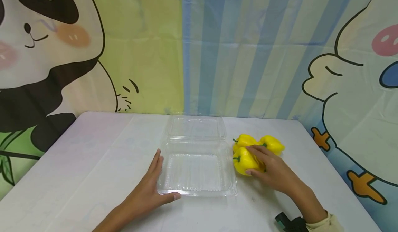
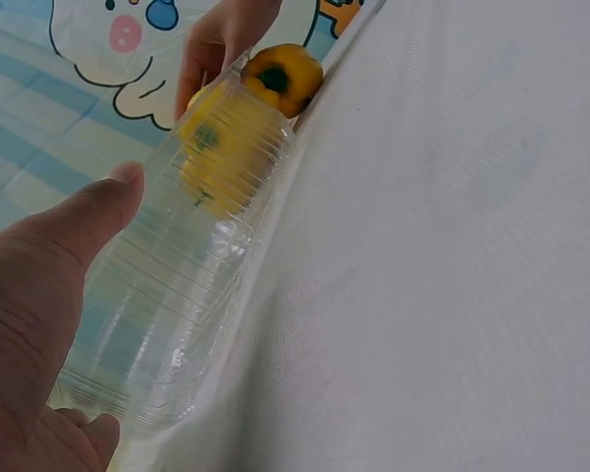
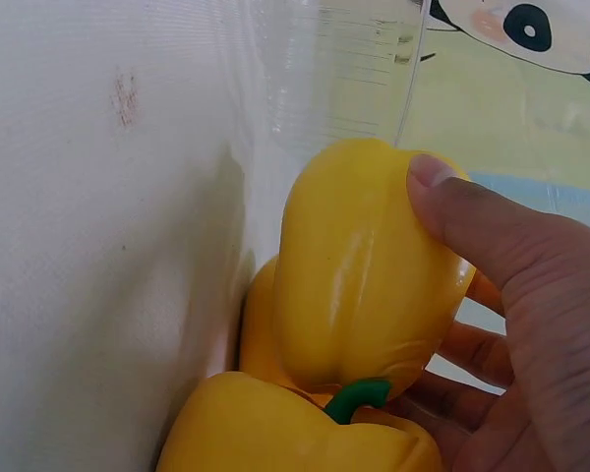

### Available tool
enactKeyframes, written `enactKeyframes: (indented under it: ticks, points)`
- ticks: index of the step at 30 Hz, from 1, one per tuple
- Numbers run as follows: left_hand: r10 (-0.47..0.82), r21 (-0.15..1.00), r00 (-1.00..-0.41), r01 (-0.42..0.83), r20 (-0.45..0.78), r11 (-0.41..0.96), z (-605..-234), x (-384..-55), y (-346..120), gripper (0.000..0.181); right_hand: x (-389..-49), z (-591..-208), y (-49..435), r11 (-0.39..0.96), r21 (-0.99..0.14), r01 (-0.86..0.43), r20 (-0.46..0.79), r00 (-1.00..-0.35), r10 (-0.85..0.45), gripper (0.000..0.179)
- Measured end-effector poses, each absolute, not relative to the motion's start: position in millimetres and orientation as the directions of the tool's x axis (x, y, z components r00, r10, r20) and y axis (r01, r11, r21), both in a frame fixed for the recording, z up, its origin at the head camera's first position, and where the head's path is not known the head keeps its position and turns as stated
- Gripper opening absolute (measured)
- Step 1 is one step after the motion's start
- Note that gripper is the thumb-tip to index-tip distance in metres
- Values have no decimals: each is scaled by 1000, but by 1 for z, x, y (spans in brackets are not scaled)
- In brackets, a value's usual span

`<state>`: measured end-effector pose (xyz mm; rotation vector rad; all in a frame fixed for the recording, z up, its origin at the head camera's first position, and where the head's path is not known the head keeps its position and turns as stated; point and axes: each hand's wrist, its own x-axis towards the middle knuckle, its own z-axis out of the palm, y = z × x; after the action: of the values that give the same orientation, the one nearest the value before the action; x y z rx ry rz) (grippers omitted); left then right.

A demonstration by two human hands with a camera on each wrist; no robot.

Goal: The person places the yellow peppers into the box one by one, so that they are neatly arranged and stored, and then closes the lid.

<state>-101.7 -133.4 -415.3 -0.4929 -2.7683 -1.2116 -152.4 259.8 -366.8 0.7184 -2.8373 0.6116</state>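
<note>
On a white surface (image 1: pixel 77 190), before a cartoon-panda, blue-striped backdrop (image 1: pixel 217 52): pinching the nearest yellow bell pepper (image 1: pixel 244 161), plump, glossy, green-stemmed, with the right grip (image 1: pixel 273 171), just beside two matching yellow bell peppers (image 1: pixel 273 144) and right of an open clear plastic clamshell (image 1: pixel 194 171), with the left grip (image 1: pixel 149 187) spread at its near left corner

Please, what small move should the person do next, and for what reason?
Probably the right grip should carry the front yellow bell pepper left, over the clear plastic clamshell container. Its thumb and fingers hold this pepper, the container stands open and empty beside it, and the left grip is at the container's near left corner.
</note>
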Motion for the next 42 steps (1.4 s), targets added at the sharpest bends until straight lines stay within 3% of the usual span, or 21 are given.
enactKeyframes:
  ticks: [11,31,42]
  points:
    - [258,697,-945,322,199,641,-415,-102,-134,127,-151,-361,261,777,-376,-505,299,-859,-415,70]
    - [251,686,-945,325,210,651,-413,-101,-133,127,-144,-361,244,650,-414,-638,525,-750,-402,74]
    - [253,691,-944,327,211,645,-415,-101,-132,128,-131,-362,223,598,-448,-664,510,-740,-439,78]
